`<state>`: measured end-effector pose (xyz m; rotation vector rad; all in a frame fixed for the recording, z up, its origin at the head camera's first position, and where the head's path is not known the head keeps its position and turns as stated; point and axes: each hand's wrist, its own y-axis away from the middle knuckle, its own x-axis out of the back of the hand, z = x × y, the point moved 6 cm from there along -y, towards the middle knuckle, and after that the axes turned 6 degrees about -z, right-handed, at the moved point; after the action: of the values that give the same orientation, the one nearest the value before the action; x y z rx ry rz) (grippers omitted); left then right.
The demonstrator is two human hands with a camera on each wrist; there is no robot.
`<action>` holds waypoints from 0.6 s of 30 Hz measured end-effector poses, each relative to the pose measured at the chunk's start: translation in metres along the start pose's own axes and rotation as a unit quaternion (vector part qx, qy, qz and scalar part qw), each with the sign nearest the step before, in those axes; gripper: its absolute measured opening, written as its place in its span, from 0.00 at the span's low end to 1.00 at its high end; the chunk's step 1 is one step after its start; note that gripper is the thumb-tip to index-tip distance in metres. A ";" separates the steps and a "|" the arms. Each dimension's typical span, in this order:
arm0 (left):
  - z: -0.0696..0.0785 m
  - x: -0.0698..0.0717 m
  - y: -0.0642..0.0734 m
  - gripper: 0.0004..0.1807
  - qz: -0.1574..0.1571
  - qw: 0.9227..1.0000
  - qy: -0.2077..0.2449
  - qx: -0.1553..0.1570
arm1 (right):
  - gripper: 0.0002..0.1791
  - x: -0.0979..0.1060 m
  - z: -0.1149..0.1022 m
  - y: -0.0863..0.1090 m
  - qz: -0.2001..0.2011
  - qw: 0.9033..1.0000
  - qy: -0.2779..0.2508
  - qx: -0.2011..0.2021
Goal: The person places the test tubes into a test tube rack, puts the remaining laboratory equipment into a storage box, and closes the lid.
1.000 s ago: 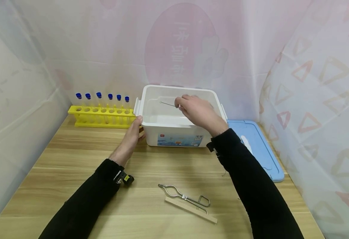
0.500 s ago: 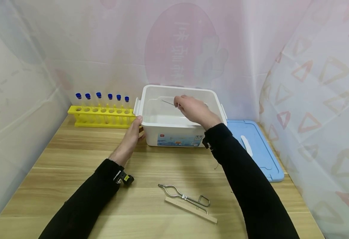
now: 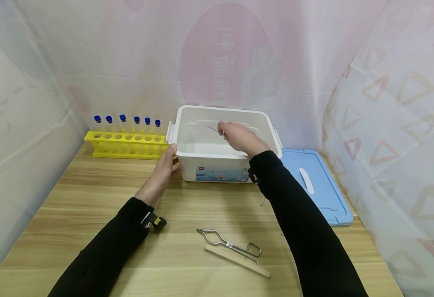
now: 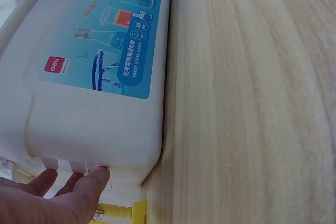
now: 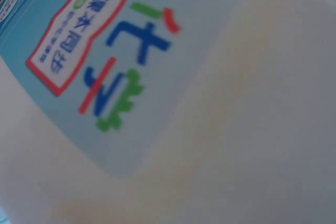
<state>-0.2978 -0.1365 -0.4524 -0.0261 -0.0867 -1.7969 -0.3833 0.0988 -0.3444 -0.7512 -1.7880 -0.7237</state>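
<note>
A white plastic storage box (image 3: 224, 163) with a blue label stands at the back of the table, its top uncovered. My left hand (image 3: 160, 173) holds its front left corner, thumb at the rim and fingers against the end wall. In the left wrist view, the fingers (image 4: 93, 184) touch the ribs on that wall. Over the box's inside, my right hand (image 3: 241, 137) pinches a thin metal rod (image 3: 212, 129) that points left; most of it is hidden by the hand. The right wrist view shows only the box's label (image 5: 121, 66), blurred.
A yellow rack (image 3: 128, 156) with several blue-capped test tubes (image 3: 137, 120) stands left of the box. On the right lies a blue lid (image 3: 322, 185) with a white handle. Metal crucible tongs (image 3: 229, 244) and a wooden strip (image 3: 237, 261) lie in front.
My right forearm has swung slightly left, and the rod's tip has shifted a little right and turned downward over the box. The left hand stays where it was.
</note>
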 end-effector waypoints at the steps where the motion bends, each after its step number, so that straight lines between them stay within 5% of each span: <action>1: 0.000 0.000 0.000 0.51 0.000 1.000 0.000 0.000 | 0.14 0.001 -0.002 0.003 -0.002 1.000 0.000 -0.003; 11: 0.004 -0.002 0.003 0.50 0.001 1.000 -0.003 -0.003 | 0.13 -0.009 0.010 0.010 -0.014 0.999 -0.032 -0.039; 18: 0.004 0.000 0.001 0.50 0.000 1.000 -0.006 -0.005 | 0.14 -0.010 0.009 0.016 0.002 0.997 0.012 -0.070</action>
<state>-0.2965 -0.1361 -0.4480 -0.0434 -0.0871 -1.7972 -0.3735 0.1137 -0.3547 -0.8350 -1.7272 -0.8585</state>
